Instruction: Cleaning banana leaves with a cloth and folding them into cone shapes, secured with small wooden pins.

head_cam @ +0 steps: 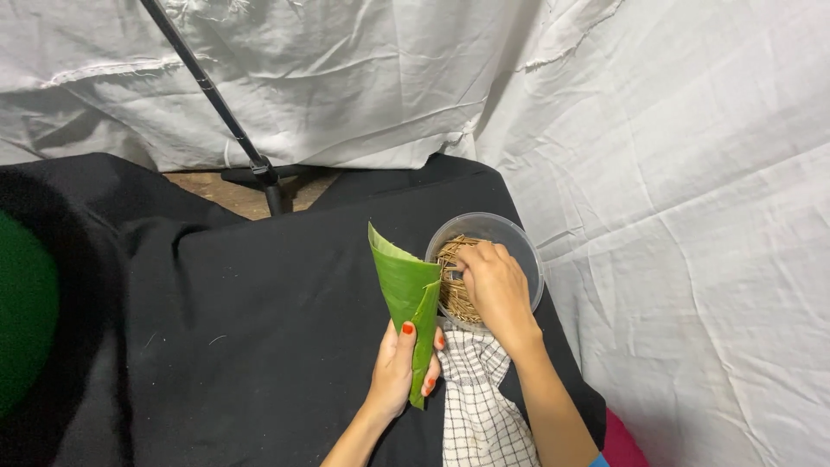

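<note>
Wrapped around one rolled green leaf (408, 294), left hand (399, 367); right hand (496, 290) fingers one bowl (519, 238) of sticks (453, 290), pinch unclear.

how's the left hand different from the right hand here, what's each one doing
The left hand grips a folded green leaf cone upright; the right hand reaches into a clear plastic bowl of thin brown sticks. The left hand's red nails show; the right hand's are hidden. Both are bare, over the black cloth.

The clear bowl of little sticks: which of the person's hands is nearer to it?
Right. The right hand reaches into the clear bowl, fingers on the sticks; the left hand is beside and below it, gripping a folded green leaf.
</note>
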